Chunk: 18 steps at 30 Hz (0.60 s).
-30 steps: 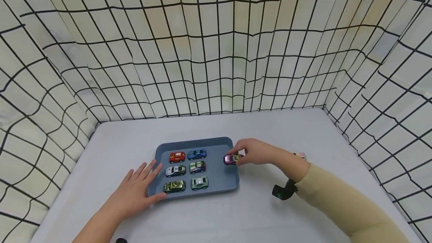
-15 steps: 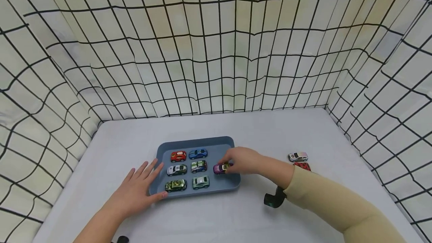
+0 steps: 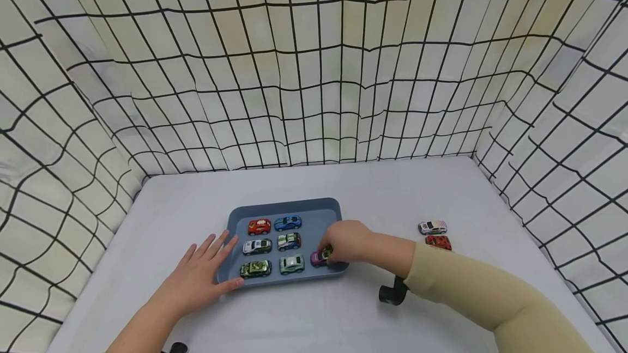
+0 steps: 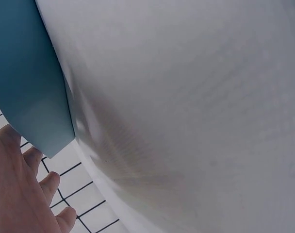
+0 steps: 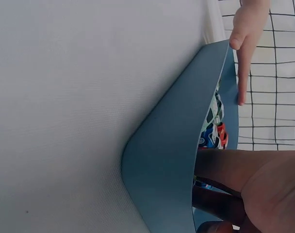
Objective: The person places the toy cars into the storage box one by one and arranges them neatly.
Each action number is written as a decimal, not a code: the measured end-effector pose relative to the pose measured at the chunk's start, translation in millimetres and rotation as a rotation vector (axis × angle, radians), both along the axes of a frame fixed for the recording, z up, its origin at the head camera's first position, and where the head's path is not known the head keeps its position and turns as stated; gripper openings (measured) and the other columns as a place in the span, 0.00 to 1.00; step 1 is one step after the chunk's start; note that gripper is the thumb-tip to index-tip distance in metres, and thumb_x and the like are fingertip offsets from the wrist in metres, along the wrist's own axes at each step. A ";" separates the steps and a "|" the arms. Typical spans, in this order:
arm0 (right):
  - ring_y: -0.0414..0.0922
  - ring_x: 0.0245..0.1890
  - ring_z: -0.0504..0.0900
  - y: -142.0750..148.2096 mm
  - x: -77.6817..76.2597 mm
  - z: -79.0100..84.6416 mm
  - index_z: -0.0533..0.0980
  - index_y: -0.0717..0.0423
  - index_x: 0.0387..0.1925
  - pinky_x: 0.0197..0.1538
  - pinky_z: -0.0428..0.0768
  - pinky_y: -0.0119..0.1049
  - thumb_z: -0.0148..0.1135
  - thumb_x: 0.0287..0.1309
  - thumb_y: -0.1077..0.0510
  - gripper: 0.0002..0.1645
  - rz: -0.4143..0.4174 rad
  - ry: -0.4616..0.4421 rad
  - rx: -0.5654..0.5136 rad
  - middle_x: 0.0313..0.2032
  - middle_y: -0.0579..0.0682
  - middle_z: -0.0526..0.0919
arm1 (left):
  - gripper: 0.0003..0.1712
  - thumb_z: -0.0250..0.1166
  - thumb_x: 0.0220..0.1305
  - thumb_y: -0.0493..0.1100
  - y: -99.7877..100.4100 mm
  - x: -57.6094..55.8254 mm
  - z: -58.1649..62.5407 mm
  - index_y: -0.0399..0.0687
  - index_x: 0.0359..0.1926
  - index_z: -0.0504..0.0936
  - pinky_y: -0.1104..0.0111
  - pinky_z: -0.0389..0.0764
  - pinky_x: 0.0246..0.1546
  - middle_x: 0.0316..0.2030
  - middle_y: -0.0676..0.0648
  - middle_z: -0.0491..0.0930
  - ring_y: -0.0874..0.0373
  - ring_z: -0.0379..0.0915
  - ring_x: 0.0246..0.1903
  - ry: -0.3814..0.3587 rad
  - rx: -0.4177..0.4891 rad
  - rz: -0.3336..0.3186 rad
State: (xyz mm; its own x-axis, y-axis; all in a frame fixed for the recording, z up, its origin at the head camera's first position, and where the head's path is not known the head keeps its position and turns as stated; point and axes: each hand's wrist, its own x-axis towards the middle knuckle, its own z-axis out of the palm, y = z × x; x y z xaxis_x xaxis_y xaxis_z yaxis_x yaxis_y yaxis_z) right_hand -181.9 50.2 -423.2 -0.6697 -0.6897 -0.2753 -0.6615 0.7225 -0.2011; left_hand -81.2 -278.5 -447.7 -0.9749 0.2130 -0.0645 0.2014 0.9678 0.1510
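In the head view my right hand (image 3: 349,239) reaches over the right side of a blue-grey tray (image 3: 319,211) and pinches a purple toy car (image 3: 318,258) low at the tray's front right. Its fingers hide part of that car. To the left of it stand several toy cars in two columns: a red one (image 3: 259,226), a blue one (image 3: 288,223), a white one (image 3: 257,247), a white-green one (image 3: 289,241), a camouflage one (image 3: 255,269) and a pale green one (image 3: 291,263). My left hand (image 3: 196,277) lies with spread, straight fingers against the tray's left rim.
On the white table (image 3: 392,189), right of the tray, a white toy car (image 3: 433,227) and a red-black toy car (image 3: 438,242) stand close together. Black-lined white cloth walls (image 3: 314,70) enclose the table at the back and sides.
My right hand has carried the purple car left into the tray, then toward its front, beside the pale green one. The two cars on the table came into view. The left hand stays at the rim.
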 end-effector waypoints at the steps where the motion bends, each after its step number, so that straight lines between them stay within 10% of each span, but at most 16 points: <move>1: 0.34 0.39 0.79 -0.9 0.3 -0.6 0.86 0.37 0.48 0.39 0.80 0.30 0.74 0.53 0.48 0.18 0.004 0.008 0.008 0.43 0.37 0.86 | 0.62 0.48 0.51 0.86 -0.1 -0.1 -0.1 0.51 0.76 0.59 0.34 0.48 0.68 0.75 0.40 0.54 0.36 0.47 0.73 0.000 -0.001 0.001; 18: 0.33 0.39 0.79 -1.1 -0.4 -3.7 0.86 0.37 0.49 0.42 0.81 0.31 0.73 0.55 0.50 0.18 0.063 0.046 0.024 0.42 0.37 0.86 | 0.62 0.47 0.51 0.87 0.2 0.9 -0.3 0.52 0.76 0.59 0.35 0.48 0.68 0.76 0.41 0.54 0.36 0.47 0.73 0.002 -0.005 0.009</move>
